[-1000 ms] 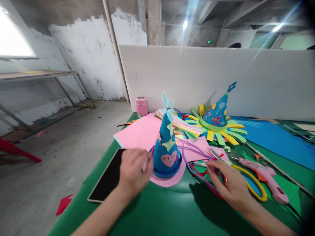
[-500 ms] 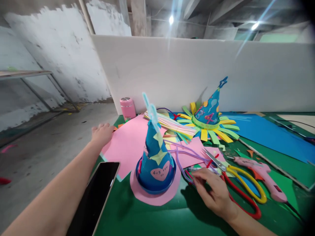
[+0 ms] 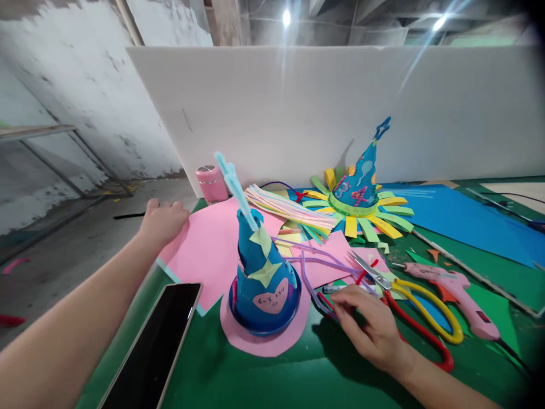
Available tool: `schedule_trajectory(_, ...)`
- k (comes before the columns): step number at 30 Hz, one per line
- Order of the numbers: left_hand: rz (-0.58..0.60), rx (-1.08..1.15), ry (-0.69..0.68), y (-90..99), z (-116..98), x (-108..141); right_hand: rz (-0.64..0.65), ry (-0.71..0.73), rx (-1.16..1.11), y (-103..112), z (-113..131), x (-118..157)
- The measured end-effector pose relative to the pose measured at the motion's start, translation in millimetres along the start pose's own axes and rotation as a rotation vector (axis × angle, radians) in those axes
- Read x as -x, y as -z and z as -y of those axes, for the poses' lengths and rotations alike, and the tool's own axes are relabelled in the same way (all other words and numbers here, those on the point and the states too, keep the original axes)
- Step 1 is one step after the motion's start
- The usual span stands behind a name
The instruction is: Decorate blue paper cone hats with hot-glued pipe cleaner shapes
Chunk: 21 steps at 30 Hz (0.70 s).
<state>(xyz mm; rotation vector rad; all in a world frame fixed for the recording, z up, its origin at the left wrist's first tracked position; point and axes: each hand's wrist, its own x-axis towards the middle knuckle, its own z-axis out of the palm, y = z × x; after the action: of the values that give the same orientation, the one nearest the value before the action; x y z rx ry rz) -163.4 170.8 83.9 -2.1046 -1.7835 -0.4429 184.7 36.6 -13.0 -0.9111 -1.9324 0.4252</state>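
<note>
My left hand (image 3: 165,222) is over the table's left edge by the large pink paper sheet (image 3: 213,233), fingers curled. A thin dark stick (image 3: 128,216) juts from it toward the left; its kind is unclear. My right hand (image 3: 368,326) rests curled on the green table, fingertips beside the ends of purple pipe cleaners (image 3: 313,291); whatever it may pinch is hidden. Between the hands stands a blue cone hat (image 3: 251,292) with green stars, a pink heart and light blue pipe cleaner on top. It sits on a pink paper disc (image 3: 266,347).
A phone (image 3: 155,341) lies left of the hat. Scissors (image 3: 383,281) and a pink glue gun (image 3: 457,289) lie at right. Farther back are a second decorated hat (image 3: 360,182), a bundle of pipe cleaners (image 3: 285,207), a pink flask (image 3: 212,184) and a white board (image 3: 264,113).
My left hand has drawn nearer and leftward, and the dark stick now shows at it. The view has shifted slightly. My right hand keeps its place on the table.
</note>
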Motion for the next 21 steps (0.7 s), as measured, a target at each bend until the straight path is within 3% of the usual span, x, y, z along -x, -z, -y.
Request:
schedule_trajectory(5,0.052,-0.234,-0.027,6.9,27.5,-7.3,0.005,0.008,0.022,-0.8,5.2,0.1)
schedule_trajectory(13,0.009,-0.424,0.025,59.8,46.1,9.5,-0.013,0.002,0.041,2.4,3.2,4.0)
schedule_trajectory(16,-0.205,-0.483,0.209,64.8,58.1,32.6,-0.040,0.012,0.048,9.3,5.2,3.4)
schedule_trajectory(17,-0.264,-0.464,0.214,65.0,60.5,44.5,-0.061,0.017,0.053,13.3,7.5,2.8)
schedule_trajectory(19,-0.429,-0.385,0.166,66.0,56.8,74.8,-0.114,0.031,0.066,25.0,15.1,1.5)
schedule_trajectory(21,-0.569,-0.199,0.042,69.0,37.1,109.8,-0.137,0.071,0.093,43.2,26.4,1.2)
